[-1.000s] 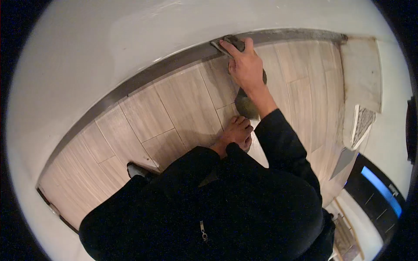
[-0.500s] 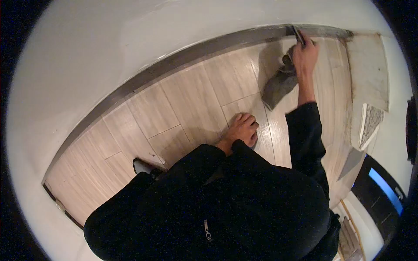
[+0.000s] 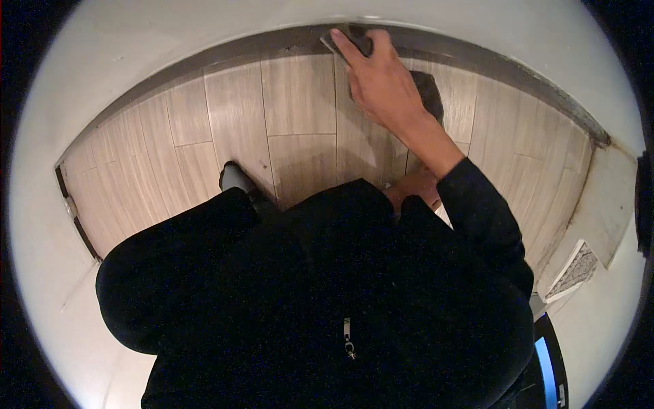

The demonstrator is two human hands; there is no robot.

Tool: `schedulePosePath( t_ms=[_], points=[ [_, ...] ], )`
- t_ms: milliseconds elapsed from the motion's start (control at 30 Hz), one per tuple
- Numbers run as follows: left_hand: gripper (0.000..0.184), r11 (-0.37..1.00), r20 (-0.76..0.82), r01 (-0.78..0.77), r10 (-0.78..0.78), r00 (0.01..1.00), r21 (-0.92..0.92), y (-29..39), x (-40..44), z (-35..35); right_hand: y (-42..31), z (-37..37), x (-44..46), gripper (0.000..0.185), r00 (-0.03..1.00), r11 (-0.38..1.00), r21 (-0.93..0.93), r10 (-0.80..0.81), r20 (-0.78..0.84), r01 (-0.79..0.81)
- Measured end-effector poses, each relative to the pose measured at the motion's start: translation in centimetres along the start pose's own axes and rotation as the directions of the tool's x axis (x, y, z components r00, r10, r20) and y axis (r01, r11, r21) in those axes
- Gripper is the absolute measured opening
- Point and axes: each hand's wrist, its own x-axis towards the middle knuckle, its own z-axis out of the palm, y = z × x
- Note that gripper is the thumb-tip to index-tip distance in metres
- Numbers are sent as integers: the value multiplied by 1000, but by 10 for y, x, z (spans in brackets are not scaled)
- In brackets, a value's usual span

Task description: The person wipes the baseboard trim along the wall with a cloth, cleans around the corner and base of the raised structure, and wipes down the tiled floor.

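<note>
My right hand [image 3: 385,82] is closed on a dark grey cloth [image 3: 428,92] and presses it against the dark strip [image 3: 272,42] along the foot of the white wall. Part of the cloth hangs behind the hand, over the wood-look floor. Lower down, my left hand [image 3: 417,187] is near the floor beside my knee, partly covered by my right forearm and dark sleeve; its fingers are mostly hidden.
The pale plank floor [image 3: 300,102] curves along the wall [image 3: 170,34]. At the right are a stained pale panel [image 3: 610,184], a white-edged patterned piece [image 3: 574,271] and a black object with a blue strip [image 3: 547,368]. My shoe [image 3: 235,178] rests on the floor.
My right hand has moved left along the strip with the cloth. The view has turned, and my left hand is now partly behind my right forearm.
</note>
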Motion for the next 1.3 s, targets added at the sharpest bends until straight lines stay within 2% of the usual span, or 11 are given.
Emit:
schedulePosePath(
  t_ms=[100, 200, 400, 500, 600, 800, 900, 1000, 1100, 1200, 1300],
  points=[
    [41, 1000, 4, 13, -13, 1000, -27, 5, 1, -6, 0, 25, 14, 64, 999, 985, -168, -29, -34, 23],
    [41, 998, 7, 27, -27, 1000, -51, 8, -2, -10, -14, 21, 28, 58, 988, 961, -263, 121, 98, -92],
    [40, 996, -3, 52, -53, 999, -77, 12, -7, -16, -11, -1, 21, 58, 981, 936, -318, 183, 69, -152],
    [40, 994, -2, 65, -65, 998, -92, 12, -8, -18, -9, -19, 25, 57, 885, 885, -350, 401, 238, -307],
    [40, 993, 1, 72, -72, 997, -97, 12, -8, -20, -3, -7, 17, 55, 968, 928, -292, 251, 29, -232],
    [39, 993, 19, 67, -65, 998, -97, 11, -5, -22, -9, 12, 20, 65, 997, 961, -266, -73, 10, 73],
    [38, 992, 17, 76, -75, 997, -99, 10, -4, -22, -14, 10, 18, 61, 996, 967, -242, 84, 30, -74],
    [38, 991, 11, 87, -86, 996, -103, 8, -3, -23, -3, 4, 15, 58, 985, 951, -261, 153, -74, -167],
    [38, 990, 8, 95, -95, 995, -108, 9, -4, -25, 6, -14, 9, 57, 948, 897, -314, 317, -35, -312],
    [37, 989, 7, 99, -99, 995, -108, 8, -3, -26, 27, -24, -4, 54, 925, 875, -300, 365, -108, -380],
    [37, 989, 14, 99, -99, 995, -106, 8, -4, -28, 25, -24, -7, 52, 915, 869, -290, 392, -95, -402]
  ],
)
